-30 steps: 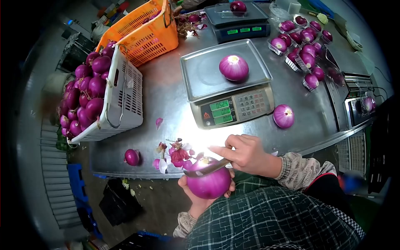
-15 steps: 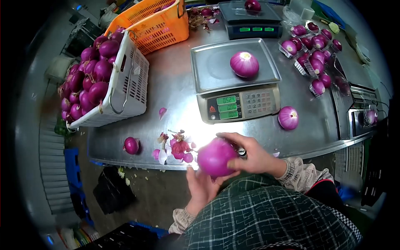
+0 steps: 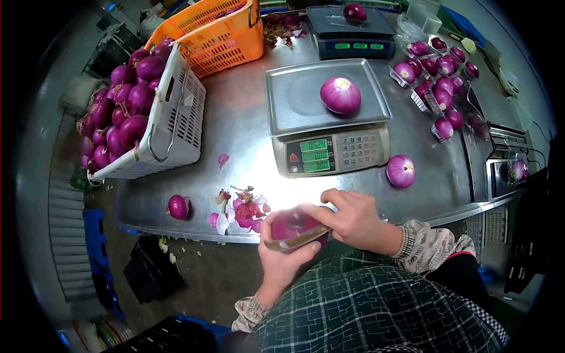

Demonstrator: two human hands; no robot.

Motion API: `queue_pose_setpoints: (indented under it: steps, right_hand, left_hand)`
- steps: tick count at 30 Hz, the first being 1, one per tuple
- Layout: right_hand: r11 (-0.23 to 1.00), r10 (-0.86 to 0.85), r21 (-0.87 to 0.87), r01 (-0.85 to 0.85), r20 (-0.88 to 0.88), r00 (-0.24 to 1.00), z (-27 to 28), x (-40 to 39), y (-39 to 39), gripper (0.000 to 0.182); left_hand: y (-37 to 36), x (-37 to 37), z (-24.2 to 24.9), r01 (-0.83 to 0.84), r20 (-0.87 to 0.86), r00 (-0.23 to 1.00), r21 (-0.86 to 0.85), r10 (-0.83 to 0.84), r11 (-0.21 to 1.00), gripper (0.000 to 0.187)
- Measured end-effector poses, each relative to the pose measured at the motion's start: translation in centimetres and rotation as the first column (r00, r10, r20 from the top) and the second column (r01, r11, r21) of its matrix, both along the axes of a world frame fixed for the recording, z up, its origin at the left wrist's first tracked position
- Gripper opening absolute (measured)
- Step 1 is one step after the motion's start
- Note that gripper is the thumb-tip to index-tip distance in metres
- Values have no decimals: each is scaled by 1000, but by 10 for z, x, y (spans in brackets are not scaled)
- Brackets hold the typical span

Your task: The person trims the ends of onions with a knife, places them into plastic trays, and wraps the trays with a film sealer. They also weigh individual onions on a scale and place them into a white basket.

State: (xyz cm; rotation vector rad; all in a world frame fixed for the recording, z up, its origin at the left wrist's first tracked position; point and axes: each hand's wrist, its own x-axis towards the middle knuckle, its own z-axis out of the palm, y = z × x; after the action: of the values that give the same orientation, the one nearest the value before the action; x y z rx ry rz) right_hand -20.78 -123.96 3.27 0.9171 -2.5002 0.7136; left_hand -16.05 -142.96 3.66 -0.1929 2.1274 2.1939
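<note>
Partly behind a knife (image 3: 297, 240), the onion (image 3: 287, 223) looks deep purple.

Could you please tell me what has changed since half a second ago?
The left hand has closed around the held onion; the right hand has let go of its broad grip on it and swung the knife leftward across its near side. The onion on the scale, the loose onion at right and the white basket stayed put.
</note>
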Motion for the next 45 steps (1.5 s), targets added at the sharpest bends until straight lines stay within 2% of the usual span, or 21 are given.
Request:
queue_pose_setpoints:
  steps: [5, 15, 19, 21, 23, 24, 25, 27, 28, 30, 31, 33, 34, 35, 37, 39, 40, 41, 42, 43, 45]
  right_hand:
    - [999, 14, 32, -13, -39, 999, 7, -5, -6, 37]
    - [995, 100, -9, -99, 37, 994, -22, -11, 3, 44]
    - [962, -85, 272, -37, 423, 902, -76, -2, 51, 47]
    - [998, -55, 20, 51, 456, 888, -86, 1, 43, 35]
    - [961, 136, -273, 55, 631, 764, -70, -6, 29, 38]
    - [956, 189, -278, 92, 825, 533, -62, -12, 27, 46]
    - [916, 277, -384, 119, 818, 504, -61, -14, 21, 55]
    - [874, 354, -385, 297, 922, 155, -53, -20, 16, 59]
    - [822, 466, -453, 345, 883, 50, -61, -20, 18, 58]
    - [754, 540, -492, 435, 842, 16, -94, -17, 29, 54]
    - [725, 565, -494, 479, 825, -4, -113, -16, 38, 53]
    - [749, 498, -402, 527, 866, -46, -110, -13, 55, 51]
    - [817, 367, -316, 483, 930, -12, -115, -12, 63, 53]
    - [854, 249, -350, 385, 925, 287, -143, -7, 67, 61]
    - [950, 0, -112, 293, 935, 356, -103, -6, 61, 70]
    - [931, -21, -122, 343, 923, 385, -104, 2, 61, 73]
    - [956, -69, -75, 283, 881, 467, -112, 6, 64, 75]
    - [973, -112, -22, 231, 826, 553, -112, 4, 64, 77]
    - [964, -252, 148, 221, 772, 583, -106, 6, 63, 78]
    - [957, -265, 124, 263, 743, 614, -105, 3, 61, 77]
    - [940, -293, 80, 331, 684, 668, -102, -4, 58, 74]
  left_hand:
    - [2, 5, 6, -3, -43, 999, -121, -2, 993, 83]
    - [-1, 7, 19, 106, 90, 991, -59, -100, 993, 71]
    - [-25, 14, -4, 118, 143, 984, -69, -107, 991, 75]
    - [-27, 12, -18, 75, 155, 986, -116, -56, 990, 80]
    - [-21, 1, -27, 19, 66, 998, -217, -4, 976, 83]
    - [-19, -4, -31, 49, 82, 996, -260, -28, 964, 89]
    - [-15, -8, -36, 71, 101, 994, -362, -36, 930, 94]
    - [-1, -21, -56, 158, 118, 987, -568, -111, 808, 98]
    - [8, -28, -69, 244, 140, 970, -553, -200, 797, 92]
    - [24, -37, -61, 302, 113, 949, -598, -295, 742, 88]
    - [20, -38, -73, 376, 141, 924, -500, -355, 780, 87]
    - [-5, -54, -111, 326, 153, 943, -600, -295, 730, 85]
    - [-23, -76, -107, 7, -94, 991, -669, -94, 744, 74]
    - [-40, -100, -97, -308, -340, 936, -656, 93, 689, 63]
    - [-56, -128, -86, -413, -19, 908, -204, 418, 887, 45]
    - [-62, -138, -103, -483, -417, 862, -503, 288, 717, 36]
    - [-65, -141, -91, -500, -421, 855, -507, 304, 703, 37]
    - [-77, -153, -87, -623, -640, 739, -528, 211, 577, 43]
    - [-92, -168, -79, -672, -698, 689, -514, 196, 533, 52]
    - [-103, -187, -61, -719, -749, 637, -494, 181, 489, 61]
    - [-127, -236, -50, -800, -819, 571, -541, 54, 258, 77]
